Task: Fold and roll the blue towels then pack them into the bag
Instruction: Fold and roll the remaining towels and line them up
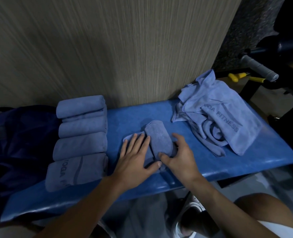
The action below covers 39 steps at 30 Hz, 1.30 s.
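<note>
Both hands are working one half-rolled towel (157, 140) at the middle of the blue surface (125, 117).

The left hand (133, 162) is lying flat, fingers straight and spread, pressing on the towel's unrolled flap, its thumb touching the roll's near end. The right hand (180, 157) is curling round the rolled part, thumb at the near end and fingers over the far side. Finished rolls (81, 143) are sitting in a row at the left, touching one another. A loose pile (228, 117) is lying at the right end. The dark bag (18, 134) is slumping just beside the rolls, at far left.
</note>
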### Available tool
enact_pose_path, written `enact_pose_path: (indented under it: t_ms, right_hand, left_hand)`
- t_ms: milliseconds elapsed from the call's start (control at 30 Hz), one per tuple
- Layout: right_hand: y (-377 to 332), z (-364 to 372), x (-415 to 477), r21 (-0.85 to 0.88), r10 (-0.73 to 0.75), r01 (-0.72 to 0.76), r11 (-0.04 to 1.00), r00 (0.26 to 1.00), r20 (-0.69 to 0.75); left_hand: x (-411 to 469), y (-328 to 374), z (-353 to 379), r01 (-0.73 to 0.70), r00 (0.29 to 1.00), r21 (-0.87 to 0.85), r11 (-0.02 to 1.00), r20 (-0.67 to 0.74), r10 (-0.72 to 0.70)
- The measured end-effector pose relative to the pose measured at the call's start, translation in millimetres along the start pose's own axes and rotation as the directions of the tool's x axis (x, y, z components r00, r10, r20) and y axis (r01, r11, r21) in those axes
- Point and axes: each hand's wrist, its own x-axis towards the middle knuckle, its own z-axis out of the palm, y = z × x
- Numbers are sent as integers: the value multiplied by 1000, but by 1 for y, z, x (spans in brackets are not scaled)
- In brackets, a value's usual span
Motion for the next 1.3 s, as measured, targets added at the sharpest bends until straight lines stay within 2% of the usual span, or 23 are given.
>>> enact_pose_path:
  t_ms: [133, 200, 233, 300, 333, 400, 467, 567, 700, 800, 867, 900, 967, 1067, 1167, 1233, 1300]
  right_hand:
    - [-3, 0, 1, -8, -14, 14, 1000, 997, -71]
    - [-4, 2, 1, -67, -56, 50, 997, 994, -90]
    - [-4, 3, 0, -110, -92, 83, 990, 992, -87]
    - [-5, 5, -1, -206, -154, 138, 969, 986, -64]
    - [-7, 5, -2, -245, -174, 155, 957, 983, -60]
    - [-11, 6, -4, -292, -230, 199, 935, 970, -74]
    - [-16, 8, -8, -257, -280, 249, 934, 956, -90]
    - [-20, 10, -11, -161, -332, 317, 935, 940, -76]
    - [-22, 12, -11, 18, -338, 338, 941, 941, -7]
    - [-27, 12, -14, 206, -293, 272, 940, 953, 81]
    - [-30, 13, -15, 259, -243, 220, 940, 968, 58]
    - [-30, 15, -15, 249, -219, 201, 947, 975, 44]
    - [-28, 18, -14, 178, -162, 148, 973, 984, 70]
    - [-24, 20, -15, -87, -110, 126, 988, 978, 175]
    - [-24, 24, -16, -270, -104, 186, 945, 951, 290]
    - [-21, 23, -15, -242, -88, 174, 954, 940, 330]
    - [-17, 22, -12, -95, -74, 113, 989, 937, 342]
  left_hand:
    - [-10, 2, -7, 2, 985, -50, 999, -170, -10]
    - [-11, 1, -5, 69, 951, -220, 973, -282, -131]
    - [-10, 2, -6, 120, 928, -378, 918, -285, -239]
    - [-4, 5, -12, 225, 893, -682, 696, -140, -427]
    - [-1, 7, -16, 274, 876, -747, 605, -65, -478]
    - [5, 8, -24, 357, 847, -801, 481, 59, -529]
    - [7, 11, -34, 408, 818, -842, 353, 165, -551]
    - [6, 13, -44, 425, 811, -856, 294, 216, -544]
    - [6, 10, -44, 416, 820, -847, 332, 192, -539]
    - [0, 7, -40, 368, 841, -859, 356, 145, -521]
    - [-4, 5, -36, 348, 837, -876, 335, 130, -531]
    - [-6, 5, -35, 333, 842, -870, 364, 100, -531]
    - [-8, 1, -32, 320, 843, -793, 519, -12, -538]
    - [-15, -1, -32, 338, 877, -572, 747, -98, -471]
    - [-20, 0, -28, 266, 927, -460, 847, -119, -355]
    - [-21, 0, -27, 254, 942, -384, 888, -110, -317]
    - [-22, -5, -29, 209, 960, -215, 954, -141, -242]
